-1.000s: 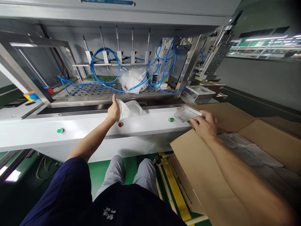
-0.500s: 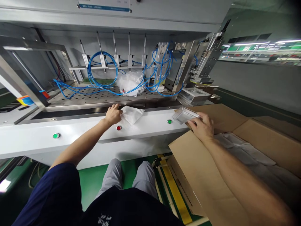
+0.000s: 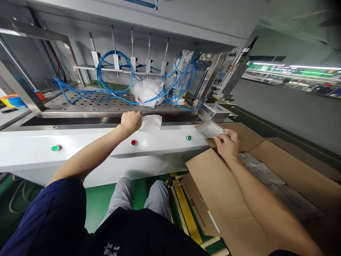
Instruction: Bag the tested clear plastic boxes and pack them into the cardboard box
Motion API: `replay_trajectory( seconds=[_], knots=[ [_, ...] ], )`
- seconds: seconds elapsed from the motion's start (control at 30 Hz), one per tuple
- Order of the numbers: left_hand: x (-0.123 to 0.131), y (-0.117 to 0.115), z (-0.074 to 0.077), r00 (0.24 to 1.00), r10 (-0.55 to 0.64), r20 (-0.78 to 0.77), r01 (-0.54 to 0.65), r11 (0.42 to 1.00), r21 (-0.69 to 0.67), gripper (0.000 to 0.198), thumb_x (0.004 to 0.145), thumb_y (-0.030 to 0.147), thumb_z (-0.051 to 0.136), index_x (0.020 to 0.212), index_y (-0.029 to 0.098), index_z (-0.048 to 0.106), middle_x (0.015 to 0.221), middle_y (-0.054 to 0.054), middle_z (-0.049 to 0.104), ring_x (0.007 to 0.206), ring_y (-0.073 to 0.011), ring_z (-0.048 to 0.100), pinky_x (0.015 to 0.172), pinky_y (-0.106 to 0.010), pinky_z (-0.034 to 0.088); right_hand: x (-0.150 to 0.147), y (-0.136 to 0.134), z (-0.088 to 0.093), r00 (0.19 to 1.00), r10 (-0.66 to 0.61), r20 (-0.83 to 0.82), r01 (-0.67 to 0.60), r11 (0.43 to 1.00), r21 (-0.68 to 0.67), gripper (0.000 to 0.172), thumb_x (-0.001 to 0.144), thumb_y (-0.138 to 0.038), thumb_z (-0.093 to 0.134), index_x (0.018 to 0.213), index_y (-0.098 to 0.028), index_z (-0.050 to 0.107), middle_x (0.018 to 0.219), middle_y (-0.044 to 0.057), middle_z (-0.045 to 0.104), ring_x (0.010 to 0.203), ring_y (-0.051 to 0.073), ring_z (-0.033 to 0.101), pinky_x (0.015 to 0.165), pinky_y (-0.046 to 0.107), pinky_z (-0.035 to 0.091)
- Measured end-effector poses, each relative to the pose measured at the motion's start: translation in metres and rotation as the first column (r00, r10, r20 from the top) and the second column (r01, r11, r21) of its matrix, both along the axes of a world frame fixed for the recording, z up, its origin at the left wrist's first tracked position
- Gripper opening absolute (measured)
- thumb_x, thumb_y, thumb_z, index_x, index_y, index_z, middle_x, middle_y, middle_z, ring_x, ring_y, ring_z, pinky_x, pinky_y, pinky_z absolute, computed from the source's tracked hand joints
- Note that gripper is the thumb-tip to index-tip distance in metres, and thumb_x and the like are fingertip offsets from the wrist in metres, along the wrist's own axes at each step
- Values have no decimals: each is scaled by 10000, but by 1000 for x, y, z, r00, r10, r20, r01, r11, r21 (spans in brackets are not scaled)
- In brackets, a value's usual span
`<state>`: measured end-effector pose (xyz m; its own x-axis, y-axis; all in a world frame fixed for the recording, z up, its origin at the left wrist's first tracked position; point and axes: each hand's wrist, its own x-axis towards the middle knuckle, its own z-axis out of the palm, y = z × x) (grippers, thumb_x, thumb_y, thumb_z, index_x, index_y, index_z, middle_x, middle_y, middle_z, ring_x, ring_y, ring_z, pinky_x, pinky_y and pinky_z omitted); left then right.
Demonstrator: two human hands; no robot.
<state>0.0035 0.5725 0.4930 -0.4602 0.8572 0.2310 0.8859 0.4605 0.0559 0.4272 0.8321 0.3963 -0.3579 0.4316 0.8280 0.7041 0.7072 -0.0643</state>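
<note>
My left hand point(image 3: 131, 121) is closed on a thin white bag point(image 3: 151, 123), which hangs from its right side over the front edge of the machine. In my right hand point(image 3: 228, 143) is a clear plastic box point(image 3: 211, 129), gripped at its near right corner between thumb and fingers. The box is tilted above the flap of a cardboard carton point(image 3: 213, 181). Just behind it sits another clear box point(image 3: 216, 111) at the machine's right end.
White-wrapped packets point(image 3: 269, 174) lie inside the carton. The machine's front panel carries a red button point(image 3: 133, 142) and two green buttons point(image 3: 189, 138). A crumpled clear bag point(image 3: 149, 93) and blue air hoses point(image 3: 106, 94) lie on the perforated metal plate point(image 3: 93, 106).
My left hand has risen slightly with the white bag, its back now turned up. My right hand still holds the clear box in nearly the same spot. The view has shifted a little.
</note>
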Motion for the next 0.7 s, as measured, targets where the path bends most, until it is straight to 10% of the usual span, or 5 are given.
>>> replay_trajectory(
  seconds=[0.33,0.53,0.7],
  knots=[
    [12,24,-7,964,-163,209,174,984,-37,234,854,383,628,923,232,793,1052,-135,760,1049,-358,703,901,-427,580,-72,-129,67,898,391,-203,-421,897,-136,224,958,-426,662,883,-215,669,1295,119,608,1085,249,672,1046,444,537],
    [30,33,-9,965,-170,201,169,985,22,367,906,527,565,966,241,786,1036,-137,763,1052,-377,709,890,-464,589,-112,-181,42,824,550,-133,-552,730,-403,207,923,-406,714,842,-216,706,1244,101,636,1116,258,658,916,391,579],
    [43,26,-2,955,-234,184,242,970,-22,282,883,444,583,942,244,773,1064,-109,763,1072,-353,704,878,-425,584,-130,-170,17,885,417,-204,-462,743,-484,250,912,-447,685,867,-203,722,1265,133,617,1208,284,626,822,359,590]
  ],
)
